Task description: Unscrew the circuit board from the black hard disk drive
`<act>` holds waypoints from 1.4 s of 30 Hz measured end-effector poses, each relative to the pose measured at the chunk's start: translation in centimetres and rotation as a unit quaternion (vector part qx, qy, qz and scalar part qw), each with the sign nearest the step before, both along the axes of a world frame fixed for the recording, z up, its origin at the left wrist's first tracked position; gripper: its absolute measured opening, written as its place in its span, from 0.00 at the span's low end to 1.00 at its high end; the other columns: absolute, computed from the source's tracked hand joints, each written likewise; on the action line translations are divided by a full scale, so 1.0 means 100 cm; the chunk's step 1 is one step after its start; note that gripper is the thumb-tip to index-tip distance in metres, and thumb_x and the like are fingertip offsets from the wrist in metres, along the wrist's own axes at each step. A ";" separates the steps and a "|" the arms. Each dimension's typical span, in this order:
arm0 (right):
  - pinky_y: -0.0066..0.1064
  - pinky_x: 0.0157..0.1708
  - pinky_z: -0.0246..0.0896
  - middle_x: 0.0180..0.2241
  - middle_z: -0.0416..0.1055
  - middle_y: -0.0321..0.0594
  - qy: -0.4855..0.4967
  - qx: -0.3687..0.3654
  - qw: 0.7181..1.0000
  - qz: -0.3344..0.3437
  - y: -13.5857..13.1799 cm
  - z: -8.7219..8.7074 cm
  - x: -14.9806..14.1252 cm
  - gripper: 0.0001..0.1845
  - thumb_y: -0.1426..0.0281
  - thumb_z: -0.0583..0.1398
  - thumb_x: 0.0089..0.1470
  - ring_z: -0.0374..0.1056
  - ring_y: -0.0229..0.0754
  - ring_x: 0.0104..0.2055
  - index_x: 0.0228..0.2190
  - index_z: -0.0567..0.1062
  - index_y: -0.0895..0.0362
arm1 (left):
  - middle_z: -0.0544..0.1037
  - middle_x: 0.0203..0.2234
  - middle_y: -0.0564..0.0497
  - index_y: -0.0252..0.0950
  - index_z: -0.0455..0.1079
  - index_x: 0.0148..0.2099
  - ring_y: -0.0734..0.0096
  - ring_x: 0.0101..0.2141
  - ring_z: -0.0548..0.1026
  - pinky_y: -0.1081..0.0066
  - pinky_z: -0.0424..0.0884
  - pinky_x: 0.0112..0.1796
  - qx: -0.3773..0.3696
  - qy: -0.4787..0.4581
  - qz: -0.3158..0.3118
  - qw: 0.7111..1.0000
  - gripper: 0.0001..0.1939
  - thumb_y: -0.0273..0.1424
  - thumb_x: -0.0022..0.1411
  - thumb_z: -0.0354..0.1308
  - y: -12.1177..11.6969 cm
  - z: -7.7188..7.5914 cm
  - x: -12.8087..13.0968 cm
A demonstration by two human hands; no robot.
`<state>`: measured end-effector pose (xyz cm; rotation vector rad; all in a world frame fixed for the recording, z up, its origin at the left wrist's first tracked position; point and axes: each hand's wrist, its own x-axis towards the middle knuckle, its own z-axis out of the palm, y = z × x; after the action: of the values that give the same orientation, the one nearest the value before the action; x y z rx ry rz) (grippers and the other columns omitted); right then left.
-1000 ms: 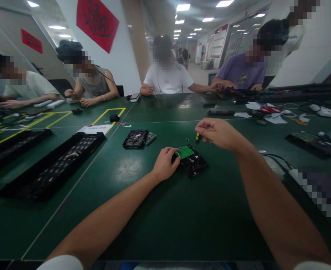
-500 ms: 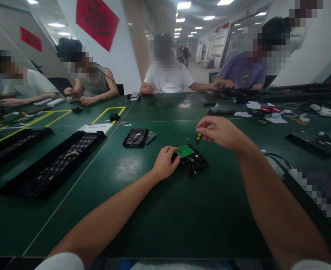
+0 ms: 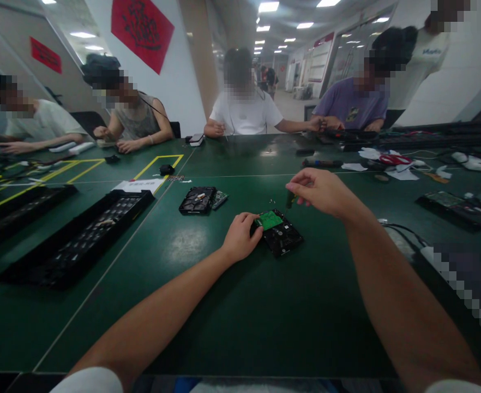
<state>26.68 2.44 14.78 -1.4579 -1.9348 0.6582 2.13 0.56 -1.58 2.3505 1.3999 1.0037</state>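
Note:
A black hard drive point(image 3: 286, 239) with a green circuit board point(image 3: 270, 219) on its upper side lies at a slant on the green table. My left hand point(image 3: 241, 237) is closed on its left edge, fingertips at the corner of the board. Pinched in the fingers of my right hand point(image 3: 316, 191) is a small screwdriver point(image 3: 290, 201), its dark and yellow handle upright. Its thin shaft points down to the drive's upper right edge; the exact contact is too small to tell. A few tiny screws point(image 3: 272, 201) lie just beyond the drive.
Another hard drive point(image 3: 197, 200) and a loose circuit board point(image 3: 220, 200) are to the left. Farther left stands a long black tray point(image 3: 80, 245) with small parts. At right are a drive with a board point(image 3: 455, 207) and cables. Several people sit across the table.
The screwdriver handle has turned in my right fingers, showing less of its yellow. Both hands and the hard drive keep nearly the same places.

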 end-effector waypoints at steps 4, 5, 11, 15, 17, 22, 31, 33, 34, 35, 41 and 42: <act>0.29 0.24 0.68 0.33 0.81 0.44 0.003 -0.001 1.000 0.002 -0.001 0.000 -0.001 0.09 0.63 0.67 0.61 0.75 0.40 0.27 0.35 0.78 0.57 | 0.76 0.52 0.41 0.36 0.70 0.59 0.53 0.56 0.73 0.52 0.71 0.59 -0.001 0.006 0.009 1.000 0.18 0.34 0.70 0.59 -0.001 0.000 0.001; 0.29 0.25 0.69 0.33 0.81 0.43 0.005 0.002 1.000 0.012 -0.001 0.000 0.000 0.07 0.65 0.66 0.61 0.75 0.40 0.27 0.36 0.78 0.57 | 0.76 0.52 0.41 0.35 0.70 0.59 0.52 0.55 0.73 0.52 0.71 0.59 -0.002 0.007 0.012 1.000 0.18 0.34 0.70 0.59 -0.001 0.000 0.001; 0.32 0.32 0.71 0.30 0.80 0.42 -0.007 0.013 0.999 0.029 0.003 -0.002 0.002 0.11 0.68 0.61 0.65 0.77 0.42 0.30 0.45 0.81 0.57 | 0.77 0.53 0.40 0.36 0.68 0.60 0.52 0.55 0.73 0.50 0.71 0.59 -0.006 0.009 0.017 1.000 0.18 0.35 0.70 0.58 -0.002 0.000 0.000; 0.32 0.31 0.71 0.30 0.80 0.41 -0.006 0.014 1.000 0.024 0.002 -0.001 0.001 0.12 0.62 0.63 0.65 0.76 0.42 0.29 0.39 0.82 0.56 | 0.76 0.52 0.40 0.36 0.68 0.59 0.51 0.56 0.73 0.50 0.71 0.59 -0.005 0.006 0.023 1.000 0.18 0.35 0.69 0.59 0.001 -0.003 0.000; 0.30 0.27 0.69 0.32 0.81 0.42 -0.003 0.001 1.000 0.028 0.000 0.001 0.000 0.11 0.61 0.64 0.64 0.76 0.41 0.29 0.37 0.82 0.56 | 0.76 0.53 0.40 0.36 0.68 0.59 0.51 0.56 0.72 0.50 0.70 0.59 -0.004 0.004 0.023 1.000 0.18 0.34 0.69 0.59 0.001 -0.004 0.000; 0.29 0.22 0.68 0.40 0.82 0.46 0.019 0.010 0.999 0.029 -0.001 0.000 0.002 0.08 0.67 0.66 0.60 0.76 0.41 0.28 0.40 0.80 0.57 | 0.76 0.53 0.41 0.36 0.68 0.59 0.52 0.56 0.72 0.51 0.70 0.59 -0.006 0.003 0.023 1.000 0.18 0.35 0.69 0.59 0.000 -0.002 0.001; 0.31 0.28 0.70 0.36 0.81 0.43 -0.002 0.033 0.999 0.030 0.000 0.000 0.003 0.07 0.65 0.67 0.59 0.76 0.42 0.30 0.36 0.80 0.56 | 0.76 0.52 0.41 0.36 0.69 0.59 0.52 0.56 0.72 0.51 0.71 0.59 -0.008 0.006 0.022 1.000 0.18 0.34 0.69 0.59 -0.002 0.001 0.001; 0.30 0.27 0.69 0.38 0.81 0.44 0.010 0.021 0.999 0.033 -0.002 0.001 0.002 0.08 0.64 0.68 0.59 0.75 0.40 0.29 0.37 0.80 0.55 | 0.76 0.52 0.41 0.37 0.69 0.59 0.52 0.56 0.72 0.51 0.71 0.59 -0.006 0.004 0.021 1.000 0.18 0.34 0.69 0.59 -0.002 0.001 0.001; 0.30 0.26 0.68 0.38 0.81 0.43 0.020 0.009 0.999 0.038 -0.004 0.002 0.001 0.07 0.64 0.68 0.60 0.75 0.40 0.28 0.37 0.80 0.55 | 0.76 0.52 0.41 0.37 0.68 0.59 0.52 0.56 0.72 0.51 0.71 0.59 -0.005 0.005 0.021 1.000 0.18 0.34 0.69 0.59 -0.002 0.001 0.001; 0.29 0.26 0.68 0.36 0.81 0.42 0.029 -0.002 0.999 0.042 -0.004 0.002 0.000 0.07 0.65 0.67 0.60 0.74 0.39 0.28 0.38 0.80 0.55 | 0.76 0.52 0.41 0.37 0.68 0.59 0.52 0.56 0.72 0.50 0.71 0.59 -0.005 0.006 0.022 1.000 0.18 0.34 0.69 0.59 -0.002 0.001 0.000; 0.30 0.32 0.70 0.31 0.80 0.40 0.022 -0.004 0.999 0.049 0.000 -0.001 0.000 0.09 0.66 0.64 0.63 0.75 0.41 0.29 0.42 0.81 0.55 | 0.76 0.52 0.41 0.36 0.69 0.59 0.52 0.56 0.72 0.51 0.71 0.59 -0.008 0.006 0.017 1.000 0.18 0.34 0.69 0.59 -0.001 0.000 0.000; 0.31 0.31 0.70 0.31 0.80 0.40 0.018 0.005 0.998 0.054 0.001 -0.002 0.000 0.09 0.64 0.63 0.63 0.75 0.41 0.30 0.41 0.82 0.55 | 0.76 0.52 0.40 0.36 0.69 0.59 0.52 0.56 0.72 0.51 0.71 0.59 -0.010 0.007 0.016 1.000 0.18 0.34 0.69 0.59 -0.001 0.000 0.000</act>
<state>26.70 2.56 14.59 -1.3337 -1.9973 0.7181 2.16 0.47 -1.56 2.3326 1.4508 0.9791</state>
